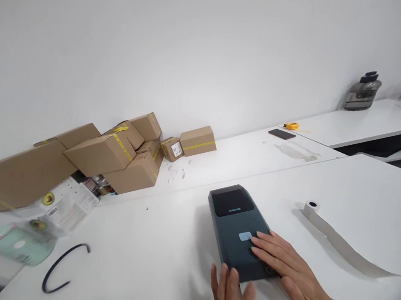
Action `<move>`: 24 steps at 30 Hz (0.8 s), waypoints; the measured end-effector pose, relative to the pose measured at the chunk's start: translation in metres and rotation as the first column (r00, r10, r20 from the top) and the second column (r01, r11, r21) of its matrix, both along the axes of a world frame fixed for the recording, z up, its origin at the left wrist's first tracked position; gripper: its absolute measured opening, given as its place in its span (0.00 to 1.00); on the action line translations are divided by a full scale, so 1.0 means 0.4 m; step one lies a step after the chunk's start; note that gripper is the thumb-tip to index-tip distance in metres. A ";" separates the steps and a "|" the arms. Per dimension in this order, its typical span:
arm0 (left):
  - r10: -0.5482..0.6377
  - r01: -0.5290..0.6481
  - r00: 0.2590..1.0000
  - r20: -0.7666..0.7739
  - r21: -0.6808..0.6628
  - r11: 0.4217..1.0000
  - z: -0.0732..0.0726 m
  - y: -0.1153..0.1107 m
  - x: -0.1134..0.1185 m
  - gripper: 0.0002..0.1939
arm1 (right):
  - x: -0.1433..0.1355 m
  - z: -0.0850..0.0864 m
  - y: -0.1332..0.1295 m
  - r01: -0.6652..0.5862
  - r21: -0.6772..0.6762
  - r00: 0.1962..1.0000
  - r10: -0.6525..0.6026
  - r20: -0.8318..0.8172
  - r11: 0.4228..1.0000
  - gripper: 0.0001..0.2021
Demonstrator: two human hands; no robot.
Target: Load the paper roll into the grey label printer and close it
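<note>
a dark box [238, 252] lies on the white surface [132, 257]. the right hand [291, 260] rests on the box's top, open, fingers outstretched. the left hand [228, 296] is open at the box's near end, fingers spread; whether they touch it cannot be told. a partly unrolled paper roll [334, 239] lies right of the box; a curved black band [54, 266] and heaped brown cartons [102, 151] lie to its left.

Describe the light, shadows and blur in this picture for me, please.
In the head view, the wall is softly lit; a faint shadow falls left of the dark box; the left hand looks slightly blurred; the green pouch looks smeared near the left edge.
</note>
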State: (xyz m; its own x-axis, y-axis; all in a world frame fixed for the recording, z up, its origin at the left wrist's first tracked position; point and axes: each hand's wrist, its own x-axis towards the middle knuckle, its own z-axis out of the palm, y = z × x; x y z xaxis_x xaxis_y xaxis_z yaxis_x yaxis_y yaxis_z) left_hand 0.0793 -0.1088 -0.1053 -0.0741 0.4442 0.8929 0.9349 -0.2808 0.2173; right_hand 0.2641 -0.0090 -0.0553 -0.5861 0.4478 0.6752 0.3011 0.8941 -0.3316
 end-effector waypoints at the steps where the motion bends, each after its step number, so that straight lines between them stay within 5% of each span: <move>1: 0.005 -0.005 1.000 -0.001 -0.041 0.999 0.015 0.005 -0.013 0.24 | 0.000 -0.009 -0.002 0.002 0.001 1.000 -0.002 0.006 1.000 0.27; 7: -0.166 0.141 0.970 -0.180 -0.143 0.980 0.096 0.063 -0.076 0.26 | -0.007 -0.044 -0.010 0.032 0.010 0.998 -0.031 -0.055 0.999 0.28; 15: -0.165 0.167 0.986 0.039 -0.071 0.983 0.034 0.073 -0.053 0.22 | -0.014 -0.082 -0.013 0.049 0.011 0.994 -0.047 -0.101 0.999 0.30; 20: -0.191 0.190 0.981 -0.031 -0.038 0.981 0.050 0.078 -0.051 0.19 | -0.014 -0.063 -0.018 0.023 -0.053 0.987 -0.031 -0.157 0.998 0.26; 22: -0.159 0.164 0.983 0.088 -0.054 0.985 0.063 0.052 -0.042 0.18 | -0.009 -0.042 -0.027 0.003 -0.169 0.982 -0.035 -0.186 0.986 0.24; 24: -0.095 0.168 0.897 0.431 -0.133 0.977 0.072 0.004 -0.029 0.18 | -0.002 -0.020 -0.040 0.030 -0.357 0.969 -0.115 -0.219 0.934 0.23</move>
